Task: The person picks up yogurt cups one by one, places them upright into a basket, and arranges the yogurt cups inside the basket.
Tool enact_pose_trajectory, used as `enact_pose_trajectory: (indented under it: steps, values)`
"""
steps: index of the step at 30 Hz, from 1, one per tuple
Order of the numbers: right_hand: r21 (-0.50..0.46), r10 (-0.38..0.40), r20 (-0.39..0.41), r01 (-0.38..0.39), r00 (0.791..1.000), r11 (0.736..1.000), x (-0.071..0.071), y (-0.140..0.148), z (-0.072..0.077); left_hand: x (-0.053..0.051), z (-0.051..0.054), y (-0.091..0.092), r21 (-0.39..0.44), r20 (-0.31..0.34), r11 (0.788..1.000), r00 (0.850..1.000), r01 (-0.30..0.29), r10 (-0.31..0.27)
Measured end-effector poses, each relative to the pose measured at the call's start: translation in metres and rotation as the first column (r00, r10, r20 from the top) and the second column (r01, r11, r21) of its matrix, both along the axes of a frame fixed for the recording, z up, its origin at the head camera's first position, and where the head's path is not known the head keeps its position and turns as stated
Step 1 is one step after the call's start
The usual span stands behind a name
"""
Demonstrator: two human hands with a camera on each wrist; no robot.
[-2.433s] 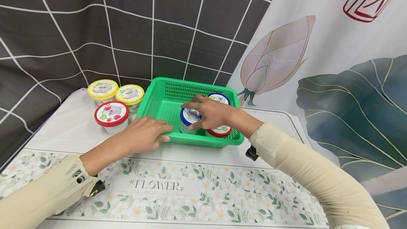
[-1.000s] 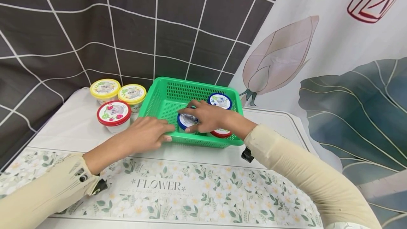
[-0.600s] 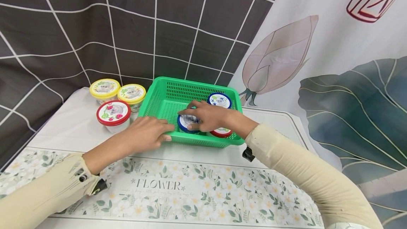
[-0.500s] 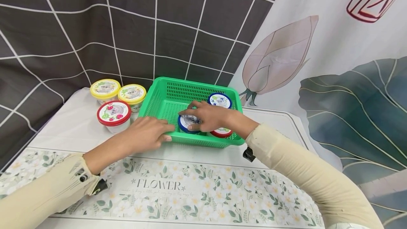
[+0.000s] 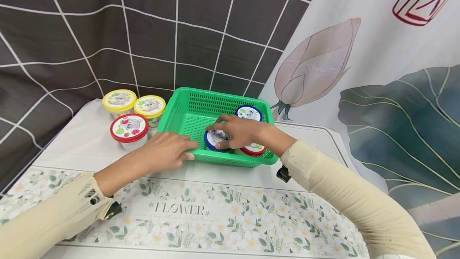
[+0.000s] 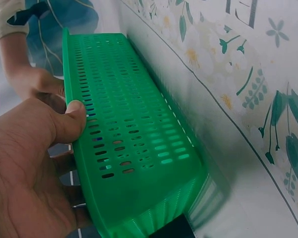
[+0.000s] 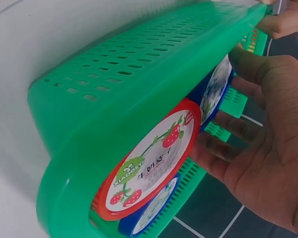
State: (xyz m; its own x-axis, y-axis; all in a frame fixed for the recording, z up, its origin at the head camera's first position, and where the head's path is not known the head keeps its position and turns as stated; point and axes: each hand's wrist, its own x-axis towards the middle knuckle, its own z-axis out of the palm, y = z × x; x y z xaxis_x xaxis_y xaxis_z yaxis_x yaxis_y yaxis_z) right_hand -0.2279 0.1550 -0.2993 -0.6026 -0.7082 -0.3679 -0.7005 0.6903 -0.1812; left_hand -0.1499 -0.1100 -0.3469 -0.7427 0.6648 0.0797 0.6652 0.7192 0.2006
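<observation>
A green perforated basket holds three lidded cups. My right hand grips the blue-lidded cup near the basket's front wall, thumb and fingers around its lid. Beside it, partly under the hand, is a red-lidded cup, and behind that another blue-lidded cup. With thumb outside and fingers inside, my left hand pinches the front rim toward the left corner. The left wrist view shows that thumb on the green wall; in the right wrist view the red lid lies beside my right hand.
Left of the basket stand two yellow-lidded cups and a red-lidded cup on the white table. A flower-printed strip runs along the table's front. A dark gridded curtain hangs behind, with a patterned white cloth at the right.
The gripped blue-lidded cup shifted left earlier, tilted, and now sits slightly farther right beside the red-lidded cup, my right hand moving with it. My left hand keeps its hold on the rim.
</observation>
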Motion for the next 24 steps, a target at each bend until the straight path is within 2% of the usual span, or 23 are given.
enact_pose_trajectory:
  steps: [11, 15, 19, 24]
  values:
    - [-0.011, -0.009, 0.005, 0.009, 1.0, 1.0, 0.001, 0.003, 0.001, -0.001, 0.002, 0.001, -0.011, 0.013, 1.0, 1.0, -0.004, 0.004]
    - [-0.018, -0.012, 0.007, 0.012, 1.0, 1.0, 0.002, 0.005, -0.001, -0.002, 0.003, 0.0, -0.003, 0.016, 1.0, 1.0, 0.015, -0.015]
    - [-0.029, -0.012, 0.002, 0.012, 1.0, 1.0, 0.004, 0.006, -0.002, -0.004, 0.0, -0.003, 0.013, 0.015, 0.999, 0.999, 0.034, -0.034]
    - [-0.056, -0.01, -0.002, 0.01, 1.0, 0.998, 0.006, 0.007, -0.002, -0.006, -0.004, -0.009, 0.027, 0.027, 0.999, 0.999, 0.03, -0.03]
